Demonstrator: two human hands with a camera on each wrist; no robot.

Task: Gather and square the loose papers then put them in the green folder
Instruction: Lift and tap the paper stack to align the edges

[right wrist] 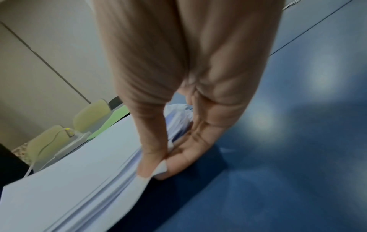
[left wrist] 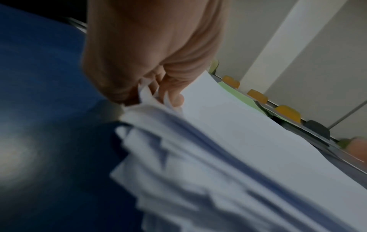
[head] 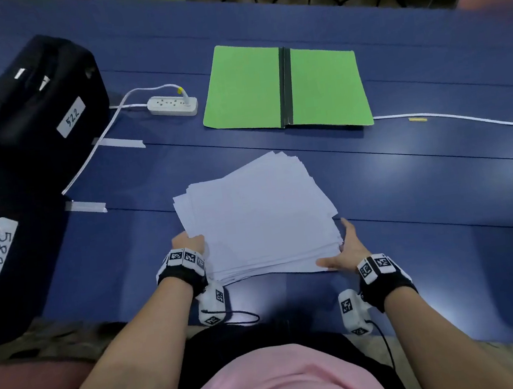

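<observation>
A wide blue table (head: 424, 191) fills the scene. At its left edge sit two black cases (head: 36, 98), labelled 522 and 582. Toward the far side a green folder (head: 243, 90) lies open and flat, with a dark spine down its middle. Nearer the person rests a stack of white papers (head: 257, 213), its edges fanned and uneven, well apart from the folder. A white power strip (head: 173, 105) lies just left of the folder, its cable trailing across the table. The left hand (head: 190, 243) grips the stack's near left corner, fingers (left wrist: 170, 94) curled around the sheets. The right hand (head: 349, 247) pinches the near right corner between thumb on top and fingers (right wrist: 184, 158) beneath.
</observation>
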